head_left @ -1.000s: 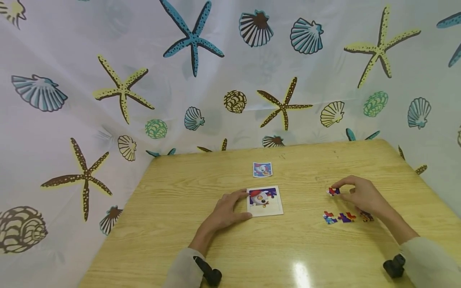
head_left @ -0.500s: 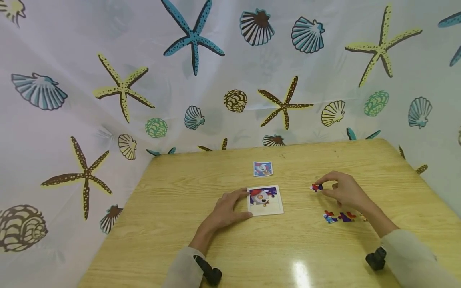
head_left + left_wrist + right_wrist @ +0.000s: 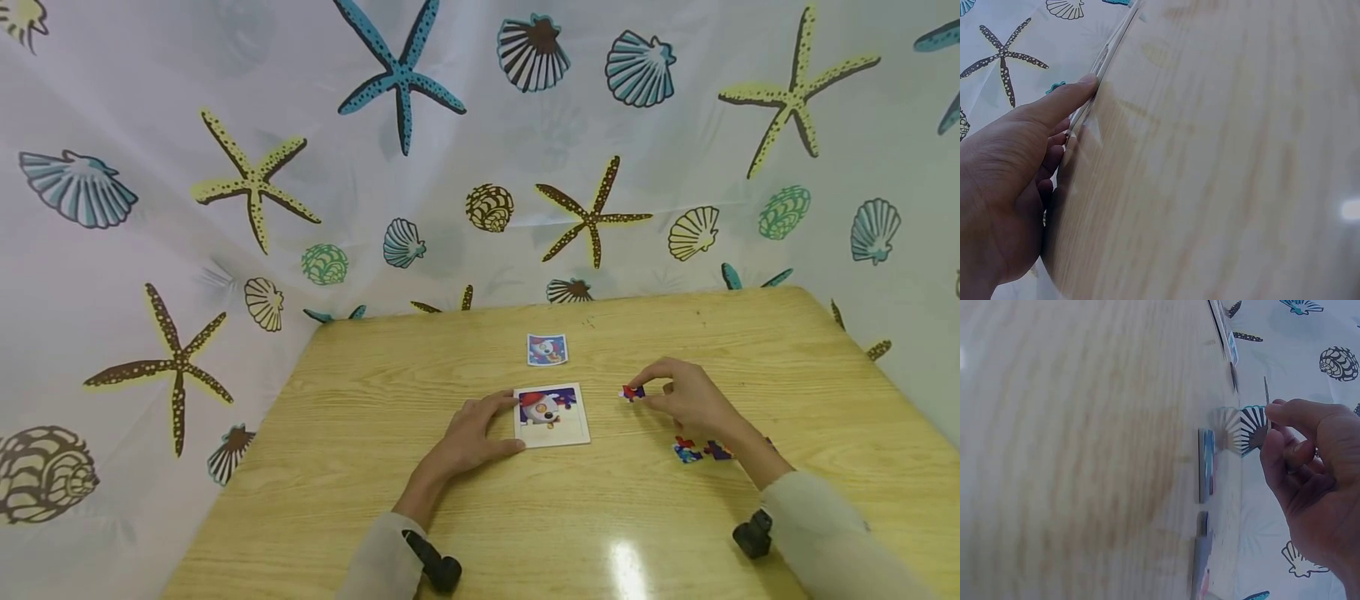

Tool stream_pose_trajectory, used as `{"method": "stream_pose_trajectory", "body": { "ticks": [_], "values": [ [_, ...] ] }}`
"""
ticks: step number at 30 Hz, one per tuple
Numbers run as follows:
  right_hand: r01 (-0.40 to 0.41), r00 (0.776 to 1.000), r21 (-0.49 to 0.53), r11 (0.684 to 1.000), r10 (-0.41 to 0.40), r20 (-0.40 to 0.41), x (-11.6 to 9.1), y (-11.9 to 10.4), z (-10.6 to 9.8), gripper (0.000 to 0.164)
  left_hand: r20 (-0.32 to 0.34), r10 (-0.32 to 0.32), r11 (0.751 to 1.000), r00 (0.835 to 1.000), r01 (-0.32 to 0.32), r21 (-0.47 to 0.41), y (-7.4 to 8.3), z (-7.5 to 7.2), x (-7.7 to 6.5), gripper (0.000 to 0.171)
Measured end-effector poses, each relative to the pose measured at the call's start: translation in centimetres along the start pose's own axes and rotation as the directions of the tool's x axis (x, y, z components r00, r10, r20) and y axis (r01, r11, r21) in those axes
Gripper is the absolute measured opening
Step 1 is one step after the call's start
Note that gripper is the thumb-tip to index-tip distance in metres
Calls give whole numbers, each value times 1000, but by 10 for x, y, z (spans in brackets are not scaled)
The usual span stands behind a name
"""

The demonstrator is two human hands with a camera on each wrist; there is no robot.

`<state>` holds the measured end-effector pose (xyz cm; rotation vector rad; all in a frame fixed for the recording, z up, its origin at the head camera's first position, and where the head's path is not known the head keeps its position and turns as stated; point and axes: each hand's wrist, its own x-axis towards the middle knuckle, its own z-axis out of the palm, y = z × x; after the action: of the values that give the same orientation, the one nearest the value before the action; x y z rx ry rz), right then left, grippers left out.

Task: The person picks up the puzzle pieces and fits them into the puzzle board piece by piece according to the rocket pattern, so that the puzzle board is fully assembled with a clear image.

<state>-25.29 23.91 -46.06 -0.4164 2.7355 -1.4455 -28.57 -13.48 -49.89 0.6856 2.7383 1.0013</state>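
Note:
My left hand (image 3: 472,433) holds the left side of a white-framed jigsaw puzzle board (image 3: 573,429), index finger at its upper left corner and thumb at its lower left. The board's upper part carries a picture of a white animal in a red cap; its lower part is bare. To the right, my right hand (image 3: 690,398) pinches a red, white and dark blue puzzle piece (image 3: 632,393) between thumb and index finger, above the table. In the right wrist view the piece (image 3: 1267,392) appears edge-on. In the left wrist view my thumb touches the board's edge (image 3: 1102,65).
Loose puzzle pieces (image 3: 686,451) lie on the wooden table (image 3: 600,492) below the right hand, partly hidden by the right forearm. A small picture card (image 3: 547,350) lies behind the board. A cloth printed with shells and starfish (image 3: 450,167) hangs behind the table.
My right hand has moved left toward the board, carrying the puzzle piece. The left hand and the board have stayed in place.

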Motion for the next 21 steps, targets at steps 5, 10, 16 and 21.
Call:
{"method": "stream_pose_trajectory", "body": {
  "ticks": [5, 10, 16, 21],
  "values": [
    [7, 1000, -7, 1000, -6, 3, 8, -6, 12, 23, -2, -7, 1000, 1000, 7, -3, 0, 0, 0, 73],
    [25, 1000, -5, 1000, -25, 12, 16, -10, 23, 23, 0, -16, 1000, 1000, 16, 0, -1, 1, 0, 73],
    [71, 997, -40, 997, -71, 10, 24, -11, 34, 23, -3, -10, 1000, 1000, 10, 3, -3, 1, 1, 74],
    [73, 997, -45, 996, -72, 19, 29, -13, 44, 22, 2, -12, 1000, 1000, 12, 9, -4, 2, 1, 74]
  ]
}}
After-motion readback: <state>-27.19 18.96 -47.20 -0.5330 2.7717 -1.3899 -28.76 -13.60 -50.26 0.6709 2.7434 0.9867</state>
